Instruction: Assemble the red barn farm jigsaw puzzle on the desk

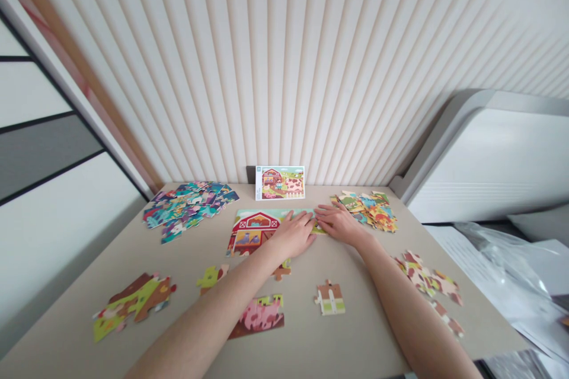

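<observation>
A partly joined farm jigsaw puzzle [254,222], with a red barn and two grey birds, lies at the middle of the table. My left hand [295,234] rests flat on its right portion, fingers stretched and palm covering part of the picture. Just beside it, my right hand [338,224] lies flat, its fingertips touching the upper right strip of the puzzle. What lies beneath both palms is hidden. Below the barn, a brown puzzle piece [281,271] shows past my left wrist. A joined pink pig section [262,314] sits nearer, partly behind my left forearm.
Against the ribbed wall [284,71] leans a picture card [281,182] of the farm. Puzzle piles lie at back left [189,207] and back right [371,210]. Loose pieces lie at left [136,302], right [429,278] and a fence piece [330,298] in front.
</observation>
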